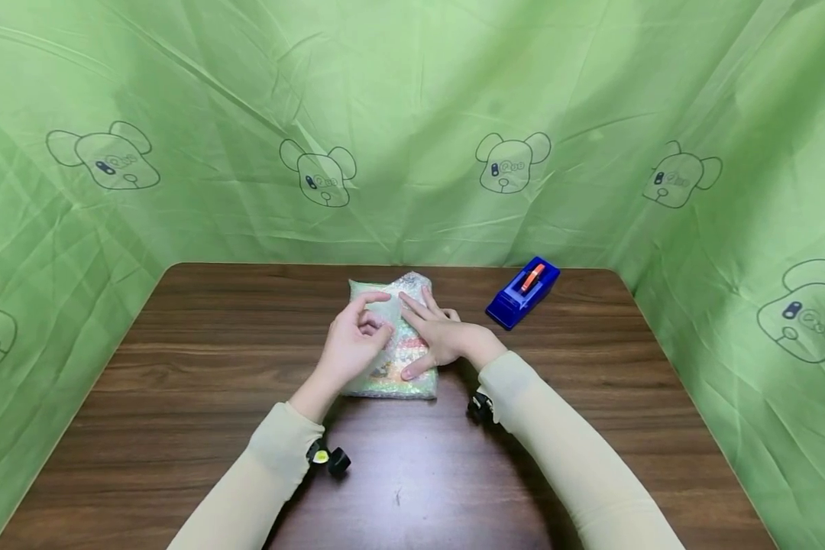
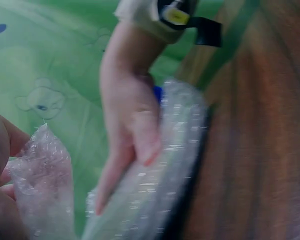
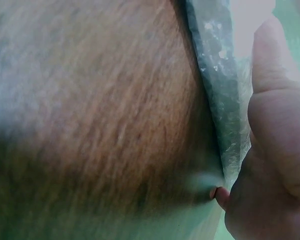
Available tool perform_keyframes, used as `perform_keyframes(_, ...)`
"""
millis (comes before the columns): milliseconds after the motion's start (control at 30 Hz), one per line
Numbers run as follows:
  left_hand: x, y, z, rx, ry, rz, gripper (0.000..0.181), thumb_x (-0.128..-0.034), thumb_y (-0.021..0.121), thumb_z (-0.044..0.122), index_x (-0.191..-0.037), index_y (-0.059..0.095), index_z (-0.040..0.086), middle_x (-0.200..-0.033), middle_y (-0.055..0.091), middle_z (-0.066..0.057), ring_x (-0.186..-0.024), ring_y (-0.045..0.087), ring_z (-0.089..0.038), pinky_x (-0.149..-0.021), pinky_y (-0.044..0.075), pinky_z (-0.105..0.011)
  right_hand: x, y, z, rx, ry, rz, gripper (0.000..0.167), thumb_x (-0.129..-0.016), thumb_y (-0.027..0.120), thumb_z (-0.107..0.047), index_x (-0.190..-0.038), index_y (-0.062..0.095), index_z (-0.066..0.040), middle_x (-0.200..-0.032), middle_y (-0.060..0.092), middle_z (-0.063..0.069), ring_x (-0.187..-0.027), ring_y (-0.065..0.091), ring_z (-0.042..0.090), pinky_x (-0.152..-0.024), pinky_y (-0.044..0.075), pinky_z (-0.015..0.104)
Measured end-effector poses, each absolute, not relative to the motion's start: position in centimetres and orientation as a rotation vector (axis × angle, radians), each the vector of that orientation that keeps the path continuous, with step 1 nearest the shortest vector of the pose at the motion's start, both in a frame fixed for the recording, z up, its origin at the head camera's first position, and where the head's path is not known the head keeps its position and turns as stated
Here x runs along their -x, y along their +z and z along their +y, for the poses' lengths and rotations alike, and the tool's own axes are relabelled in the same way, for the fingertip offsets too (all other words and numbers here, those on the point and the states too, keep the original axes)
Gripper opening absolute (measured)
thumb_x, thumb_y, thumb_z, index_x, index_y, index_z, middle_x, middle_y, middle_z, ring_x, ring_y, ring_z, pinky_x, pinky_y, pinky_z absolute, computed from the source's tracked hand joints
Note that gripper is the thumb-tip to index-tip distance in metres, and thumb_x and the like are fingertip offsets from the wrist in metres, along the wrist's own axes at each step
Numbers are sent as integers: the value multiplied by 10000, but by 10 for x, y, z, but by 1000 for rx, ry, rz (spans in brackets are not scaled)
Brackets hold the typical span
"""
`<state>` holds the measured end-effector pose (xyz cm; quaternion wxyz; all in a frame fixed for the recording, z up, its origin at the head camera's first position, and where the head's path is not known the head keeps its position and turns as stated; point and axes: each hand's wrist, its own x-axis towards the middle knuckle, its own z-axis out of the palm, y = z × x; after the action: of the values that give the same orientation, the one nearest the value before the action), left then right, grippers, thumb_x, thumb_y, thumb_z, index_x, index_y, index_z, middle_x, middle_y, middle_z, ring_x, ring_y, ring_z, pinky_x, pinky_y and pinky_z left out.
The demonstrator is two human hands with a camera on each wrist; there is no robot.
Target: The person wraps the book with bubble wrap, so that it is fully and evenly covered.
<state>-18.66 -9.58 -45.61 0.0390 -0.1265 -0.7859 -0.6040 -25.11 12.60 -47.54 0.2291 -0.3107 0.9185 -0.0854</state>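
Observation:
A flat package in bubble wrap (image 1: pixel 402 386) lies on the table, with coloured patches showing through the clear plastic. My left hand (image 1: pixel 354 340) is over its left side, fingers curled, holding a raised flap of the wrap (image 2: pixel 45 185). Spread fingers of my right hand (image 1: pixel 440 336) press on the package's right side. The right wrist view shows the right thumb (image 3: pixel 272 60) along the wrapped edge (image 3: pixel 222 85). The package's underside is hidden, and the left wrist view is blurred.
A blue tape dispenser (image 1: pixel 516 302) with an orange part stands at the back right of the dark wooden table (image 1: pixel 213 367). Green curtains (image 1: pixel 412 92) with printed bear heads hang behind the table and along both sides.

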Motion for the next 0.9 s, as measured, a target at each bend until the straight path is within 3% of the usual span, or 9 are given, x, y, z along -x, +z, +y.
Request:
perform_keyframes(133,186,-470,-90,377,-1786,-2469,503,-911,769,4,-1395,686,112,-841,767,-27,-717,706,-155,-651,589,-248,251,-477,126,843,-218,2536,1379,-817,725,-861,-1773,-15,-197,-1792,-289,-86,-1622,-311,334,-1322,182,613)
perform_keyframes(367,184,-486,-86,345,-1767,-2537,545,-902,797,23,-1415,630,102,-867,785,-8,-749,740,-150,-696,624,-274,252,-480,124,830,-232,2544,1421,-814,765,-826,-1754,-135,-255,-1796,-278,-90,-1612,-324,328,-1319,174,631)
perform_keyframes(633,182,-487,-84,336,-1776,-2603,569,-904,809,26,-1420,574,77,-877,777,-30,-767,744,-160,-710,626,-291,251,-479,125,835,-253,2540,1408,-806,782,-817,-1754,-128,-311,-1795,-270,-95,-1609,-326,328,-1312,132,689)
perform_keyframes(900,183,-491,-83,340,-1708,-2685,599,-889,799,139,-1427,540,94,-902,796,26,-822,776,-135,-816,652,-374,249,-476,127,862,-327,2541,1408,-795,828,-778,-1765,-80,-309,-1814,-221,-80,-1621,-301,336,-1300,129,719)
